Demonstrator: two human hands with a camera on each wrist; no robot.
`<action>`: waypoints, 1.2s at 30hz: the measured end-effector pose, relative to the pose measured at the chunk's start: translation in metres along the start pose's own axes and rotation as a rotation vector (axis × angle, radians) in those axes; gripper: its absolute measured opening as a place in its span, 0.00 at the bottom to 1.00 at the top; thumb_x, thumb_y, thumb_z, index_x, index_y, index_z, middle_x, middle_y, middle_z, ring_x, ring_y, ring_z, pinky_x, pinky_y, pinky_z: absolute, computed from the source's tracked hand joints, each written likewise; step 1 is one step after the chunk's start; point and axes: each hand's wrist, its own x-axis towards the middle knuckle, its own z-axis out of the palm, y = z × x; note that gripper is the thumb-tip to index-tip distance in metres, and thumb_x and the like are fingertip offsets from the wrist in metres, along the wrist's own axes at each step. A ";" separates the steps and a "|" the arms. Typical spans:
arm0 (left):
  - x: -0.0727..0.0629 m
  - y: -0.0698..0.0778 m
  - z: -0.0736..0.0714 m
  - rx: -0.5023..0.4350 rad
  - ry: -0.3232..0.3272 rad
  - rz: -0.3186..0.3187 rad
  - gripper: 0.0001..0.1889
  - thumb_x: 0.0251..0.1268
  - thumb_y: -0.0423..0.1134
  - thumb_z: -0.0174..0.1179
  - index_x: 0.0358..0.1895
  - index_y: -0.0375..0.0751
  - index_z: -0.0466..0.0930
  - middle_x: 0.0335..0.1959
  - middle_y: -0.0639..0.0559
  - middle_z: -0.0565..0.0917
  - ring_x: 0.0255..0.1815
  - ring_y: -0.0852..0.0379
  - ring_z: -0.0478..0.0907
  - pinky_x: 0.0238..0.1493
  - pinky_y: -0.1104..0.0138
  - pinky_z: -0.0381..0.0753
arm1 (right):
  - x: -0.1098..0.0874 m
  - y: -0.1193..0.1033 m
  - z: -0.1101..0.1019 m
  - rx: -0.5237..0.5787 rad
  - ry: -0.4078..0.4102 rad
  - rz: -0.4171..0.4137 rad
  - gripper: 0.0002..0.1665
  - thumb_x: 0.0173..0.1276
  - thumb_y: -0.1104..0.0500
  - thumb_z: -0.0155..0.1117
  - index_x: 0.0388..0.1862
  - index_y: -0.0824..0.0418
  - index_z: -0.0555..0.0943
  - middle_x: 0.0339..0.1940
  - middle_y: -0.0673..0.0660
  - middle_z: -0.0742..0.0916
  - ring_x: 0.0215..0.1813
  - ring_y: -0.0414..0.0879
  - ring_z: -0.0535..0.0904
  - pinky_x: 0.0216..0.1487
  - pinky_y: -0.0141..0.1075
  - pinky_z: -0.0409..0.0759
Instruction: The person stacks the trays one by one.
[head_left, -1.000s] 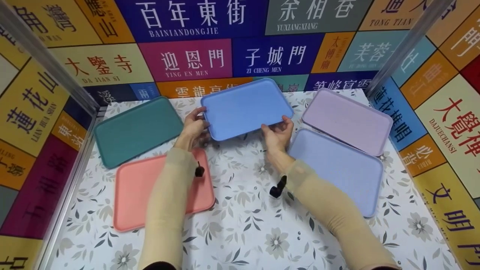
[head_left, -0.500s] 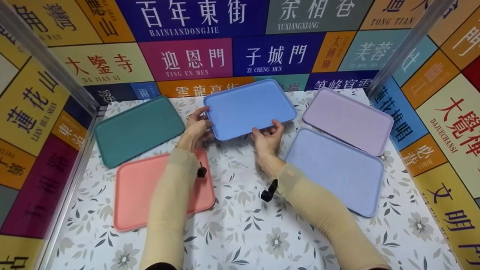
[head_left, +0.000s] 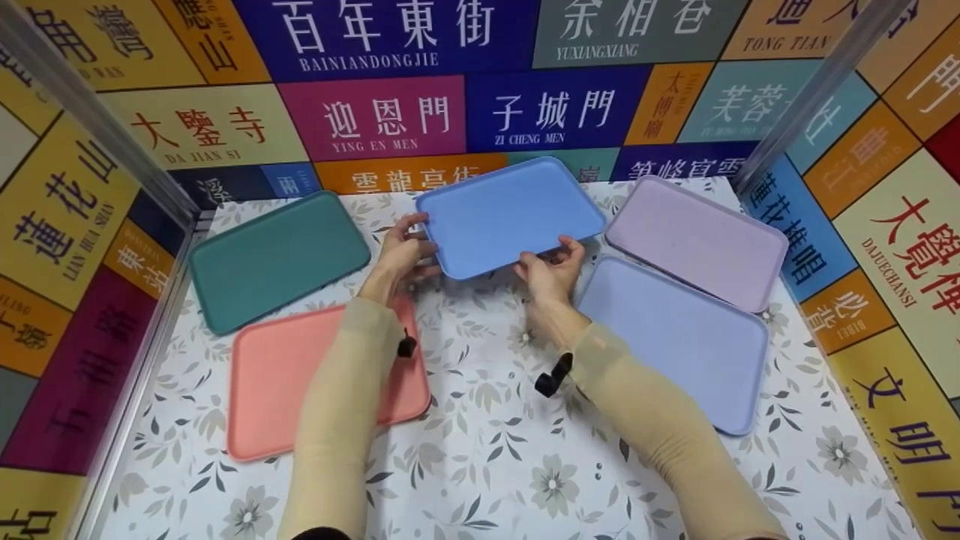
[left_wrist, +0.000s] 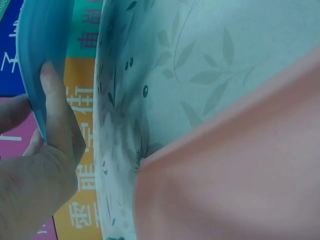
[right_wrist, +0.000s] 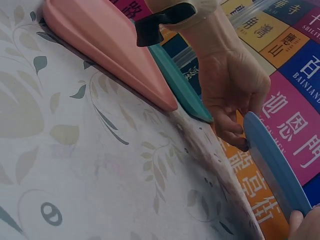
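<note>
A blue rectangular tray (head_left: 511, 217) is held up off the table, tilted, near the back wall. My left hand (head_left: 403, 253) grips its left end, thumb on one face and fingers on the other. With thumb and fingers, my right hand (head_left: 553, 271) pinches the near edge right of its middle. In the right wrist view the tray (right_wrist: 277, 162) appears edge-on, clear of the tabletop, between the left hand (right_wrist: 232, 92) and part of the right hand (right_wrist: 306, 226). In the left wrist view, the left hand (left_wrist: 47, 165) pinches the tray's rim (left_wrist: 37, 90).
On the floral tablecloth (head_left: 480, 450), a green tray (head_left: 281, 262) and a pink tray (head_left: 270, 382) lie to the left. A lilac tray (head_left: 697, 240) and a periwinkle tray (head_left: 675, 337) lie to the right. Panels printed with signs (head_left: 555, 109) enclose the back and sides.
The blue tray has moved a little to the right, with both hands on it. My right hand slid left along its near edge, then came back to the right.
</note>
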 end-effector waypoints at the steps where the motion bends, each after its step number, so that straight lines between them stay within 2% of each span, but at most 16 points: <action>1: -0.001 0.001 0.000 -0.010 -0.013 -0.004 0.39 0.74 0.25 0.61 0.84 0.58 0.71 0.76 0.42 0.77 0.58 0.48 0.87 0.51 0.54 0.97 | 0.001 -0.002 -0.002 -0.001 -0.001 0.003 0.44 0.65 0.82 0.67 0.75 0.57 0.66 0.53 0.58 0.72 0.41 0.51 0.81 0.35 0.36 0.91; 4: -0.002 0.004 -0.005 -0.052 -0.032 -0.012 0.37 0.74 0.28 0.63 0.84 0.58 0.72 0.75 0.44 0.77 0.61 0.48 0.87 0.57 0.53 0.96 | 0.003 -0.006 -0.009 0.009 -0.014 0.018 0.44 0.65 0.83 0.66 0.76 0.58 0.65 0.52 0.57 0.71 0.41 0.50 0.81 0.35 0.36 0.91; 7: -0.003 0.008 -0.012 -0.061 -0.027 0.016 0.34 0.76 0.29 0.63 0.83 0.54 0.73 0.71 0.44 0.77 0.62 0.46 0.87 0.62 0.50 0.94 | 0.005 -0.009 -0.016 0.021 -0.043 0.041 0.44 0.67 0.83 0.64 0.76 0.57 0.64 0.50 0.55 0.70 0.37 0.48 0.81 0.33 0.36 0.89; 10: -0.003 0.014 -0.021 -0.023 -0.019 0.048 0.32 0.79 0.32 0.62 0.83 0.51 0.74 0.65 0.46 0.79 0.60 0.45 0.86 0.63 0.50 0.93 | 0.007 -0.013 -0.024 0.003 -0.070 0.067 0.43 0.69 0.82 0.64 0.77 0.56 0.65 0.50 0.54 0.72 0.35 0.46 0.82 0.32 0.34 0.89; 14: -0.003 0.025 -0.028 0.026 -0.028 0.061 0.29 0.81 0.36 0.63 0.82 0.50 0.75 0.60 0.48 0.81 0.53 0.50 0.84 0.63 0.51 0.90 | 0.009 -0.021 -0.032 -0.060 -0.126 0.096 0.41 0.69 0.80 0.65 0.74 0.53 0.68 0.49 0.52 0.74 0.38 0.44 0.84 0.32 0.31 0.90; 17: -0.001 0.032 -0.030 0.053 -0.056 0.051 0.27 0.82 0.38 0.63 0.80 0.52 0.77 0.67 0.46 0.80 0.55 0.51 0.83 0.65 0.50 0.86 | 0.012 -0.030 -0.036 -0.076 -0.189 0.110 0.38 0.70 0.80 0.64 0.70 0.51 0.70 0.44 0.48 0.70 0.39 0.44 0.83 0.31 0.30 0.89; 21: -0.001 0.041 -0.032 0.070 -0.099 0.032 0.25 0.82 0.40 0.64 0.79 0.53 0.80 0.81 0.45 0.75 0.71 0.47 0.80 0.73 0.48 0.84 | 0.016 -0.042 -0.040 -0.070 -0.269 0.132 0.37 0.69 0.82 0.63 0.66 0.49 0.71 0.41 0.46 0.63 0.36 0.42 0.83 0.29 0.29 0.89; 23: -0.001 0.044 -0.033 0.082 -0.119 0.026 0.25 0.83 0.41 0.63 0.78 0.54 0.80 0.84 0.44 0.74 0.77 0.44 0.77 0.78 0.47 0.82 | 0.017 -0.047 -0.044 -0.075 -0.305 0.143 0.37 0.70 0.82 0.62 0.67 0.49 0.72 0.42 0.46 0.66 0.35 0.42 0.85 0.29 0.30 0.89; 26: -0.004 0.049 -0.036 0.110 -0.152 0.019 0.25 0.83 0.41 0.64 0.79 0.55 0.81 0.84 0.46 0.74 0.81 0.43 0.75 0.83 0.45 0.78 | 0.021 -0.052 -0.047 -0.095 -0.359 0.148 0.38 0.70 0.82 0.62 0.70 0.51 0.73 0.44 0.48 0.72 0.34 0.42 0.87 0.30 0.31 0.89; 31: -0.006 0.054 -0.037 0.154 -0.208 -0.014 0.26 0.83 0.42 0.64 0.79 0.59 0.81 0.84 0.50 0.75 0.75 0.44 0.79 0.83 0.47 0.79 | 0.030 -0.058 -0.053 -0.140 -0.436 0.149 0.38 0.72 0.81 0.62 0.73 0.53 0.73 0.44 0.49 0.81 0.33 0.42 0.85 0.32 0.32 0.89; 36: -0.003 0.053 -0.036 0.160 -0.222 -0.017 0.25 0.83 0.41 0.62 0.77 0.62 0.82 0.78 0.49 0.81 0.66 0.46 0.85 0.73 0.51 0.88 | 0.038 -0.062 -0.058 -0.218 -0.509 0.140 0.39 0.72 0.80 0.64 0.76 0.54 0.72 0.48 0.49 0.86 0.35 0.42 0.87 0.34 0.33 0.88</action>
